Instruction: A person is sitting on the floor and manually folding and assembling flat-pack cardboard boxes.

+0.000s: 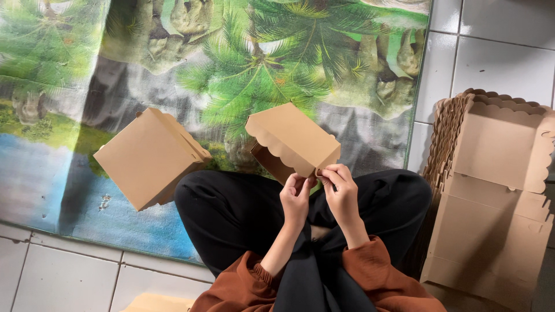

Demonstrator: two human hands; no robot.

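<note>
I see both hands raised over my crossed legs. The left hand (296, 196) and right hand (341, 188) each have a narrow pinch grip on the lower corner of a half-folded brown cardboard box (292, 141) w/ scalloped flap, which sits just above and beyond the fingers. A finished closed box (147, 156) lies left on the palm-print mat (69, 69). Flat box blanks (497, 190) are stacked at right on the tile floor (503, 58).
</note>
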